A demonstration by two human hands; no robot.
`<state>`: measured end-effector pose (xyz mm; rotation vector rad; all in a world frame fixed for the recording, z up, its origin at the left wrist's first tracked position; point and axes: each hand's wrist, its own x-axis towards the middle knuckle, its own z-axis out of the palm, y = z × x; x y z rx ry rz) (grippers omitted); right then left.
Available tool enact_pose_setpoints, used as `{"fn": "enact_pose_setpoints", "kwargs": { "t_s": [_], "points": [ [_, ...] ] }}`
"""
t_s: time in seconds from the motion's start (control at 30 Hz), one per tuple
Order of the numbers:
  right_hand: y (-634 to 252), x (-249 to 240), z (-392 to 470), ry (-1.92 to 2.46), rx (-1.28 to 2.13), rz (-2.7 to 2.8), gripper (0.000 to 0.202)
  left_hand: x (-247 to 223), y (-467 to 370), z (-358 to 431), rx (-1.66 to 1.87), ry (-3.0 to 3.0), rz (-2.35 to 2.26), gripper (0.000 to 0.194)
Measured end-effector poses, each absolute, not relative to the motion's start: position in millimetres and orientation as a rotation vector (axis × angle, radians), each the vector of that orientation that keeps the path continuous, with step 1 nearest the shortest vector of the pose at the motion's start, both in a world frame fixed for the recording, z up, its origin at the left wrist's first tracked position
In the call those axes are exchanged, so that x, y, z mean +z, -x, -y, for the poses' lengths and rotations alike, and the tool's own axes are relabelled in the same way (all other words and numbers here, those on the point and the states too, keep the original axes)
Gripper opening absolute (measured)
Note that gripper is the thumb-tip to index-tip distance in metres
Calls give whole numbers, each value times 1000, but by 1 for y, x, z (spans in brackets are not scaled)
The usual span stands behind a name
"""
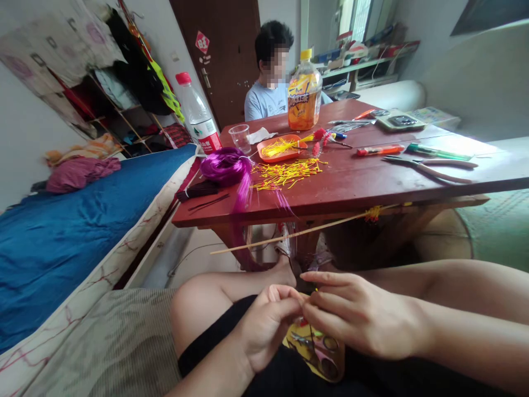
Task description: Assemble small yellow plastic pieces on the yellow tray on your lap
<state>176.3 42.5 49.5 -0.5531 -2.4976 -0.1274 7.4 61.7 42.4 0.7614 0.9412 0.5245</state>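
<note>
My left hand (pixel 270 322) and my right hand (pixel 361 314) meet above my lap, fingertips pinched together. What they pinch is mostly hidden; a small yellow bit (pixel 316 289) shows above the fingers, and a thin dark stem (pixel 312 333) hangs below them. My right index finger stretches out to the left. Under the hands, a yellow tray (pixel 339 370) on my lap holds scissors (pixel 328 361) with pinkish handles and small coloured bits. Ahead, yellow-tipped stamens (pixel 285 173) lie loose on the red table (pixel 347 190), beside a purple bundle of fibres (pixel 225 165) that trails over the edge.
A thin stick (pixel 289 234) juts along the table's near edge. On the table are pliers (pixel 430 165), an orange dish (pixel 264 157), a plastic cup (pixel 239 138), a water bottle (pixel 198 113) and a tea bottle (pixel 305 94). Another person (pixel 264 102) sits behind it. A blue-covered bed (pixel 82 220) stands left.
</note>
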Motion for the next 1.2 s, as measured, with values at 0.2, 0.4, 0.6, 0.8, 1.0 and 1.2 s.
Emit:
{"fn": "enact_pose_setpoints", "kwargs": {
  "t_s": [0.2, 0.4, 0.6, 0.8, 1.0, 1.2],
  "points": [
    [-162, 48, -49, 1253, 1200, 1765, 22, 46, -3, -50, 974, -1994, -1004, 14],
    [-157, 40, -57, 1139, 1783, 1372, 39, 42, 8, -53, 1111, -2945, -460, 14],
    [-171, 56, -42, 895, 602, 2229, 15, 53, -1, -58, 585, -1446, -998, 10],
    [-181, 55, -38, 445, -352, 2552, 20, 46, -6, -60, 456, -611, -938, 18],
    [-168, 56, -43, 1075, 748, 2114, 27, 52, -5, -52, 768, -1619, -992, 11],
    [-156, 44, -53, 1149, 1784, 1382, 31, 41, 8, -48, 1181, -2892, -518, 18]
  ]
}}
